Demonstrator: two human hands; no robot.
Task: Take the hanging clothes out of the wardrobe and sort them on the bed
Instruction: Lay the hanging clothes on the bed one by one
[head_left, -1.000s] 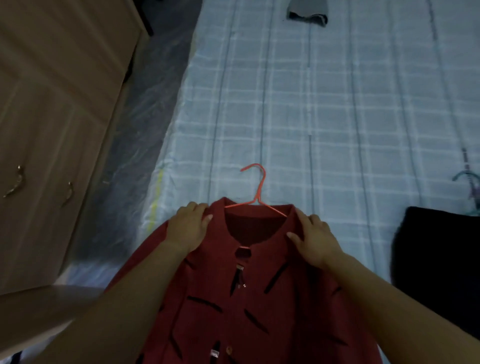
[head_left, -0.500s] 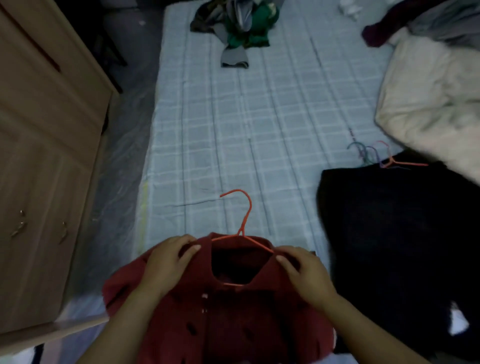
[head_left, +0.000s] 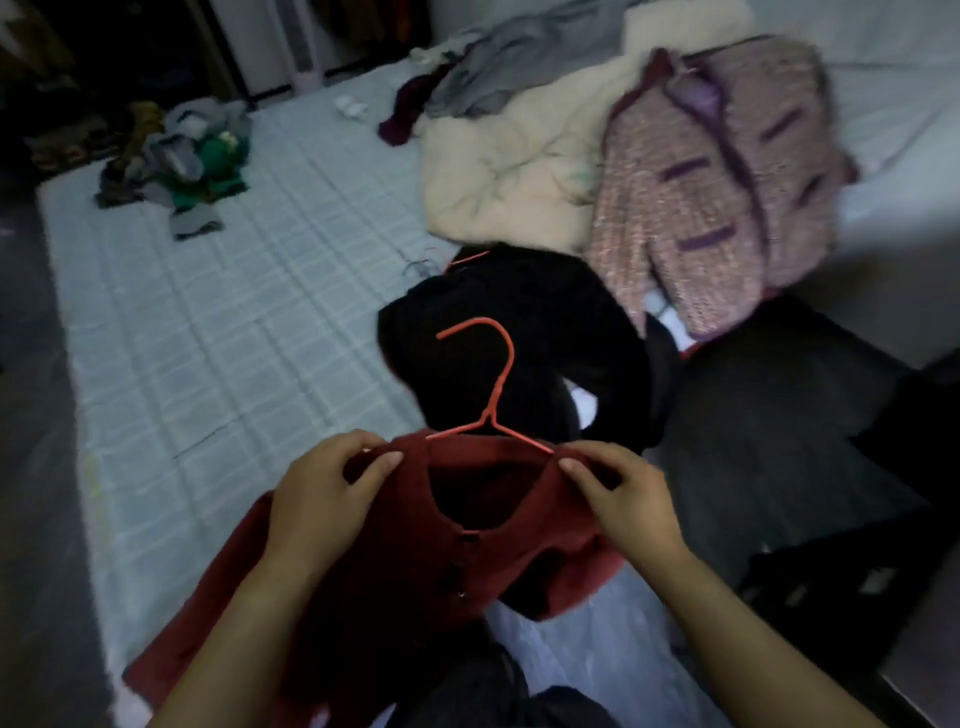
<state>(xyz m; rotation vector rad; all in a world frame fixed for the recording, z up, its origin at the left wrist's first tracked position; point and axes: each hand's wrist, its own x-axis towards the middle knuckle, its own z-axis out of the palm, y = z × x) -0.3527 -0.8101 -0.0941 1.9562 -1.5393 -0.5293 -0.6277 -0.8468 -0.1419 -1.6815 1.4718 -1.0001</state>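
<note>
Carried rightward, red cardigan (head_left: 395, 561) now nears black garment (head_left: 571, 322).

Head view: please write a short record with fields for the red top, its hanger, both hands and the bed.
red top: on hanger, held above bed
left hand: pinches top at shoulder
right hand: pinches top at shoulder
hanger: orange, hook in front of black garment
bed: bears black garment, pink jacket, cream quilt, clothes pile
</note>
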